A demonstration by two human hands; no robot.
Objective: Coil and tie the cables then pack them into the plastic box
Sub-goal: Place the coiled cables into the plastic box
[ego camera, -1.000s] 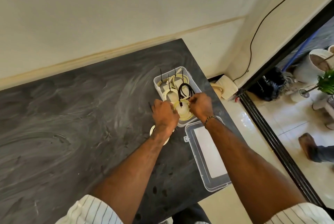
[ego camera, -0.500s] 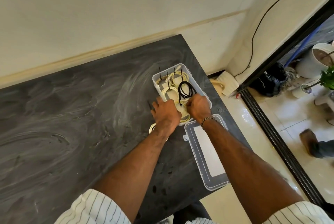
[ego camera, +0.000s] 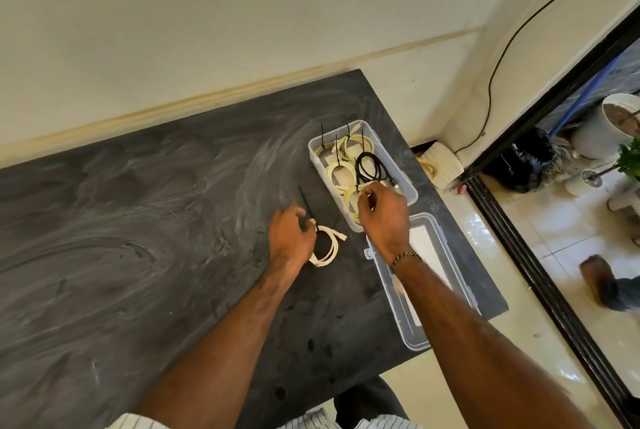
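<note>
A clear plastic box (ego camera: pixel 408 186) stands near the table's right edge and holds several cream cable coils (ego camera: pixel 341 170) and one black coil (ego camera: pixel 370 169), each tied with a black zip tie. My right hand (ego camera: pixel 382 217) hovers over the box's near end, fingers pinched around the tie of the nearest cream coil (ego camera: pixel 351 201). My left hand (ego camera: pixel 291 238) rests on the table left of the box, touching a white coiled cable (ego camera: pixel 329 248) with a black zip tie (ego camera: pixel 304 201) sticking out of it.
The box's clear lid (ego camera: pixel 433 276) lies on the dark table (ego camera: pixel 138 238) just in front of the box, by the right edge. A wall runs behind the table. To the right are a doorway, plant pots (ego camera: pixel 613 123) and a person's foot (ego camera: pixel 599 276).
My left hand has left the box and moved down-left onto the white coil on the table. My right hand stays at the box's near end.
</note>
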